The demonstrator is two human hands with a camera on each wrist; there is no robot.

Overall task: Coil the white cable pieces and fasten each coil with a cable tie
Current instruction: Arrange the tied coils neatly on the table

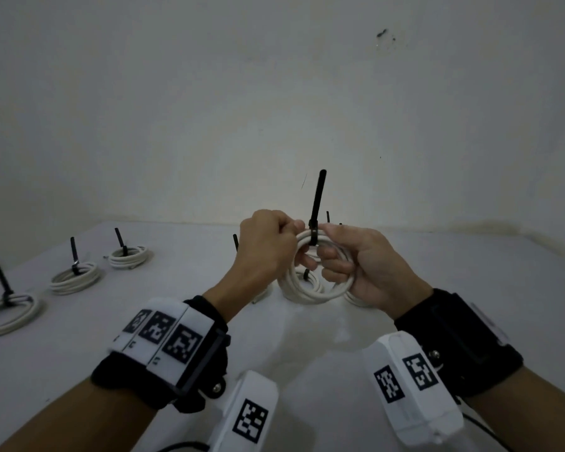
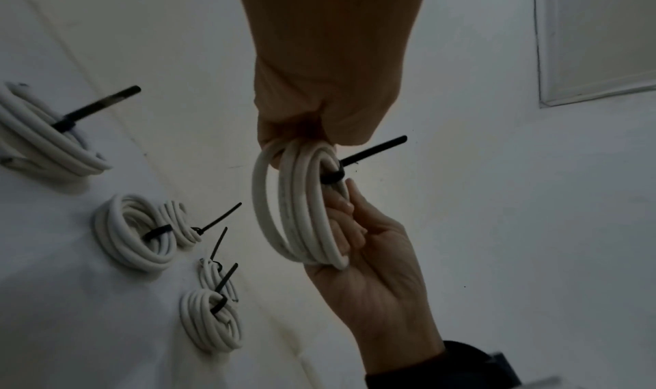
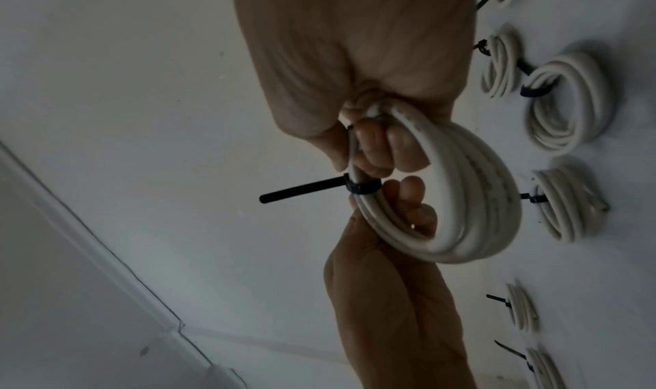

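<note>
Currently both my hands are up above the table (image 1: 470, 288), roughly over its far middle, holding one white cable coil (image 1: 310, 288) between them.

Left hand (image 1: 268, 243): fingers curled round the top of the coil, left of the tie. Left wrist view shows that hand (image 2: 319, 86) gripping the top of the loops (image 2: 298, 212).

Right hand (image 1: 369, 265): fingers curled through and round the coil's right side, thumb tip at the tie head. Right wrist view shows the same, fingers (image 3: 390, 148) wrapped on the strands (image 3: 479, 198).

Black cable tie (image 1: 317, 200) is cinched round the top of the coil, between the two hands, tail standing straight up. Its band (image 3: 362, 188) sits tight on the bundle in the right wrist view; tail (image 2: 373, 151) pokes out sideways in the left wrist view.

Finished coils, each with a black tie tail sticking up:
- three in a line along the table's left side: near one (image 1: 7, 314), middle one (image 1: 75, 278), far one (image 1: 128, 256)
- more on the table under and behind my hands, mostly hidden; the wrist views show several (image 2: 138, 232) (image 3: 568, 100).

Labels: wrist bands (image 1: 167, 337) and white camera housings (image 1: 405, 383) carry black-and-white square marker codes. Faint print runs along the cable jacket, too blurred to read. No brand legible.
</note>
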